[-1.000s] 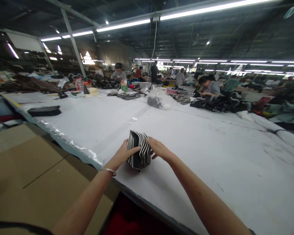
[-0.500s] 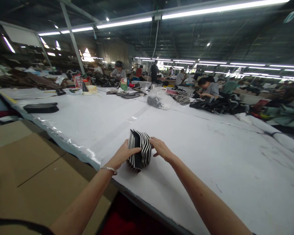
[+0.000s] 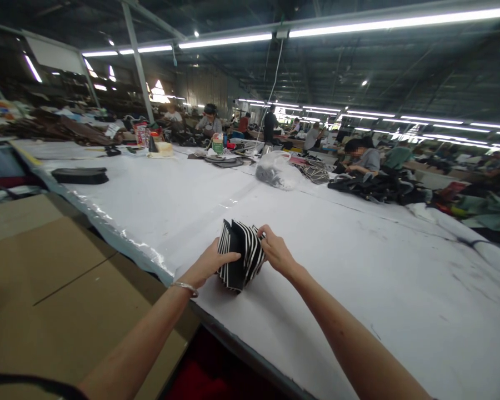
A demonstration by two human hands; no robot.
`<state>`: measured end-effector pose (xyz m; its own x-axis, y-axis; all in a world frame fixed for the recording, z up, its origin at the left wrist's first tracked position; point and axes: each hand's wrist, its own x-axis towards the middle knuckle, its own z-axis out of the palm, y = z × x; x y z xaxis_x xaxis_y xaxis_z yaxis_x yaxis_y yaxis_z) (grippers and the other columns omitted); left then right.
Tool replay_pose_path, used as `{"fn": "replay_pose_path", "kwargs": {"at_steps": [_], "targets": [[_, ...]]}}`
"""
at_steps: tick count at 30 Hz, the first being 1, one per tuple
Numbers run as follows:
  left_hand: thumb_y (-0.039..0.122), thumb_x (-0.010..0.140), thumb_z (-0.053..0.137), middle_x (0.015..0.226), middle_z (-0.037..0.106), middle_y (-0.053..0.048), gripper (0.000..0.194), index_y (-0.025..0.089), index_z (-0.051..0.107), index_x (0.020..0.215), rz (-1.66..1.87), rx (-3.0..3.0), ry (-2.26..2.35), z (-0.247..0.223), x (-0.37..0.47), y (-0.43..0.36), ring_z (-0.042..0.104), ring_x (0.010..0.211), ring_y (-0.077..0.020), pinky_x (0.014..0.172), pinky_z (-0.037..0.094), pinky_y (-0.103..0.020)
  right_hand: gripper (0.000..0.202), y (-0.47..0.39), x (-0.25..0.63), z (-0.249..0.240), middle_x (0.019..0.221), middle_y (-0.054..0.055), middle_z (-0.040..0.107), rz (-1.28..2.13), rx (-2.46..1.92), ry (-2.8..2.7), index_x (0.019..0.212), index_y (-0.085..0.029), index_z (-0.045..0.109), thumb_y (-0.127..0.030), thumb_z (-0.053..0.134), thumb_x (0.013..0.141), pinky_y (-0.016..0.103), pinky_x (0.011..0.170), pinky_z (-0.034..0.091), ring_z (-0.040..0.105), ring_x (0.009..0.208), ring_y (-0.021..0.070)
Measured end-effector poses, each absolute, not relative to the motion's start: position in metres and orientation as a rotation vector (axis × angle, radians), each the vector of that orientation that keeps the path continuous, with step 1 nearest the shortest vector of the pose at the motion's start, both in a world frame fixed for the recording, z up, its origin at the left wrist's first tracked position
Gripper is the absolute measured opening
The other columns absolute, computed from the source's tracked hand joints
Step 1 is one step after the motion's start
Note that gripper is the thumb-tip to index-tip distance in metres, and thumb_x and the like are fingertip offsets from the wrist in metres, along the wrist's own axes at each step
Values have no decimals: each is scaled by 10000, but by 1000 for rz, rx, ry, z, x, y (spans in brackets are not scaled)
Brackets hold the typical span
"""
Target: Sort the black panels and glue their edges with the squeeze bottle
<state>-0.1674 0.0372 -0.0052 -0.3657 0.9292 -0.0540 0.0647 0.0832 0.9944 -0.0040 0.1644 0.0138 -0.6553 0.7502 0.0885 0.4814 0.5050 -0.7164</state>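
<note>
A stack of black, curved, flat pieces with white edges (image 3: 235, 261) stands on edge on the white table, its pieces partly fanned apart. Around the left part of the stack my left hand (image 3: 210, 261) is closed, the thumb lying across the dark face of one piece. A bangle circles that wrist. At the right end, my right hand (image 3: 276, 251) has its fingers bent and pinches the outermost pieces; its fingertips are partly hidden behind them.
The white table (image 3: 337, 266) has a near edge just below the stack. Another dark stack (image 3: 80, 175) lies at the far left. A clear plastic bag (image 3: 277, 169) and dark fabric (image 3: 366, 186) sit across the table. Cardboard (image 3: 66, 278) is at left. Co-workers sit beyond.
My right hand's fingers have curled onto the end pieces, and the right side of the stack has spread a little further right. My left hand keeps its hold. The view has shifted slightly left.
</note>
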Motion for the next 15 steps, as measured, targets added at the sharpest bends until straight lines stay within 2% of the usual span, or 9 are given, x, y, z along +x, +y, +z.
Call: {"fn": "replay_pose_path", "kwargs": {"at_steps": [4, 7, 11, 15], "targets": [[352, 698, 749, 1181, 654, -117, 647, 151, 492, 1257, 1388, 984, 1537, -4, -168, 34, 612, 1095, -296, 933, 504, -418, 138, 163, -11, 18, 614, -33, 532, 1011, -994, -2309, 957, -234, 482, -254, 361, 893, 213, 503, 446, 537, 515, 141], [354, 698, 748, 1170, 658, -110, 645, 155, 493, 1257, 1401, 982, 1520, -4, -168, 32, 614, 1091, -295, 935, 503, -420, 107, 164, -14, 18, 690, -29, 563, 1006, -974, -2301, 920, -235, 469, -332, 438, 888, 210, 503, 452, 541, 521, 126], [340, 692, 752, 1192, 650, -114, 653, 150, 496, 1261, 1429, 988, 1516, -4, -168, 31, 599, 1119, -299, 973, 480, -427, 80, 166, -15, 18, 692, -35, 555, 990, -1017, -2306, 915, -240, 470, -269, 447, 844, 219, 524, 447, 540, 539, 131], [338, 698, 751, 1201, 647, -110, 656, 157, 482, 1268, 1420, 972, 1513, -7, -168, 32, 600, 1119, -294, 969, 484, -422, 181, 166, -16, 21, 665, -42, 540, 893, -1056, -2383, 1001, -262, 481, -244, 415, 833, 249, 594, 447, 530, 585, 156]]}}
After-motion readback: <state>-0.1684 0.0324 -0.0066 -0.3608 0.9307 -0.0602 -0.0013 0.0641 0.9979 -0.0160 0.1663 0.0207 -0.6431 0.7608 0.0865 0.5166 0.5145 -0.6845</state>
